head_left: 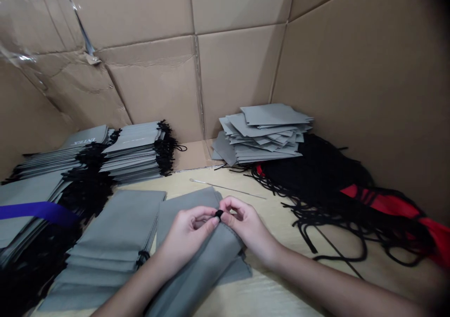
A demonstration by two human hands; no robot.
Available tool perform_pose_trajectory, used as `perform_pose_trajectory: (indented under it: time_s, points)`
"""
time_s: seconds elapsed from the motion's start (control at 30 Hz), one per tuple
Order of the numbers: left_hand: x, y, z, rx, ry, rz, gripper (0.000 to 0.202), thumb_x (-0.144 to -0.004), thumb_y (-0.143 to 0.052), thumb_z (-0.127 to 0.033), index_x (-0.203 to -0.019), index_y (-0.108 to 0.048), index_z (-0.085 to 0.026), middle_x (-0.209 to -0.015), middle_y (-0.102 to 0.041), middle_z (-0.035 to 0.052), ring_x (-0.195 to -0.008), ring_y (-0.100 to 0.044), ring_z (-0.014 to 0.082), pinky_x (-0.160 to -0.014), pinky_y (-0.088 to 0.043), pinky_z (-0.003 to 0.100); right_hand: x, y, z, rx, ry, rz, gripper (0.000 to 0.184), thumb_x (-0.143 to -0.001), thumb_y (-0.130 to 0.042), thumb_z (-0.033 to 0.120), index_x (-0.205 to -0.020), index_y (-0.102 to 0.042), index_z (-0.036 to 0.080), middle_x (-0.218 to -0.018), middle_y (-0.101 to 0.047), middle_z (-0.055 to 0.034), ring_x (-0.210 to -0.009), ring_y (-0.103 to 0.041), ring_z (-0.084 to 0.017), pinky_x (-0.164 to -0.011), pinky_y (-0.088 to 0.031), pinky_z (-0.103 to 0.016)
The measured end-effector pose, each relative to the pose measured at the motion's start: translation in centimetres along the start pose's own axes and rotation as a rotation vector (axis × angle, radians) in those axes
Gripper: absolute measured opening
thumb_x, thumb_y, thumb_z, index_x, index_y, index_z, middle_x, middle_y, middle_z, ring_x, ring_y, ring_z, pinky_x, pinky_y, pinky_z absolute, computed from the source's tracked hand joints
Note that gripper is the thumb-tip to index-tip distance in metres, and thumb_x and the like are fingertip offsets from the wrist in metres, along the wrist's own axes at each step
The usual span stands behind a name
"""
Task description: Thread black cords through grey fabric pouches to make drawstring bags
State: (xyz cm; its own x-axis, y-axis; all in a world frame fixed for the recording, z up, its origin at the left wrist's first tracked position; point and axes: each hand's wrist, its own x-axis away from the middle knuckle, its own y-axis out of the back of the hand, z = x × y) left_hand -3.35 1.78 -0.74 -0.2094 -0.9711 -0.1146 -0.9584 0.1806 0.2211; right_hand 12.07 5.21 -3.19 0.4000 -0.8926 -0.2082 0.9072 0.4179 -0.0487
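Both of my hands meet over a grey fabric pouch (pixel 207 265) near the front middle of the table. A short bit of black cord (pixel 219 213) at the pouch's top corner is pinched from both sides. My left hand (pixel 190 230) grips it between thumb and forefinger. From the other side, my right hand (pixel 242 221) pinches the same cord with its fingers curled. More grey pouches (pixel 188 202) lie flat beneath and behind the held one. Left of my hands, a fanned stack of grey pouches (pixel 108 242) rests with a small black cord knot at its edge.
Stacked corded pouches (pixel 131 153) stand at the back left, near a bundle with a purple band (pixel 38 210). A loose pile of grey pouches (pixel 270 134) sits behind black cords (pixel 316 167) and red material (pixel 390 204). A thin metal needle (pixel 228 188) lies between. Cardboard walls (pixel 239 64) enclose the table.
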Motion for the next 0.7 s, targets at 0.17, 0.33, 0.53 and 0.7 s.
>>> perform_pose_trajectory:
  time_s: [0.17, 0.33, 0.53, 0.7]
  points:
    - [-0.1, -0.5, 0.3, -0.006, 0.014, -0.014, 0.022, -0.076, -0.055, -0.022, -0.092, -0.064, -0.01, -0.085, -0.071, 0.008, -0.077, -0.064, 0.0172, -0.069, -0.049, 0.025, 0.1, -0.1, -0.5, -0.026, -0.014, -0.023, 0.02, -0.076, -0.059, 0.036, -0.076, -0.049, 0.019, -0.07, -0.044, 0.0034, -0.066, -0.042, -0.012, -0.058, -0.032, -0.021]
    - [-0.1, -0.7, 0.4, 0.014, 0.036, -0.046, 0.02, -0.073, -0.058, -0.02, -0.088, -0.064, -0.01, -0.081, -0.071, 0.0078, -0.073, -0.063, 0.0164, -0.066, -0.048, 0.024, 0.2, -0.3, -0.7, -0.028, -0.035, -0.031, 0.02, -0.076, -0.059, 0.036, -0.077, -0.049, 0.018, -0.07, -0.044, 0.0029, -0.067, -0.042, -0.013, -0.059, -0.031, -0.022]
    - [-0.4, 0.0, 0.5, 0.233, 0.165, -0.055, 0.023, -0.064, -0.071, -0.024, -0.081, -0.063, -0.012, -0.075, -0.07, 0.0042, -0.069, -0.062, 0.013, -0.065, -0.046, 0.021, -0.3, 0.1, -0.7, 0.016, -0.045, -0.017, 0.022, -0.075, -0.06, 0.039, -0.078, -0.052, 0.019, -0.072, -0.048, 0.0022, -0.069, -0.044, -0.014, -0.061, -0.033, -0.023]
    - [-0.6, 0.6, 1.0, 0.399, 0.285, -0.012, 0.033, -0.061, -0.076, -0.029, -0.087, -0.063, -0.012, -0.072, -0.069, 0.0024, -0.066, -0.06, 0.0103, -0.065, -0.044, 0.019, -0.5, 0.4, -0.7, 0.045, -0.037, -0.013, 0.026, -0.078, -0.057, 0.045, -0.08, -0.052, 0.019, -0.073, -0.049, 0.0017, -0.069, -0.045, -0.014, -0.062, -0.034, -0.023]
